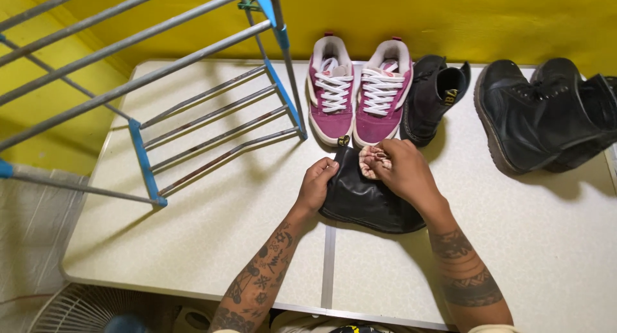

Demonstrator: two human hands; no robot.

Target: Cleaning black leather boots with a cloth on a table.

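Note:
A black leather boot (369,201) lies on its side in the middle of the white table (212,224). My left hand (317,186) grips its left edge near the opening. My right hand (403,169) rests on the boot's top and presses a pinkish crumpled cloth (373,161) at its opening. Both forearms reach in from the bottom of the view.
A pair of magenta sneakers (357,92) with white laces stands behind the boot. A black boot (434,98) is beside them, and two taller black boots (546,114) stand at the right. A grey and blue metal rack (212,121) occupies the table's left. A white fan (83,310) sits below.

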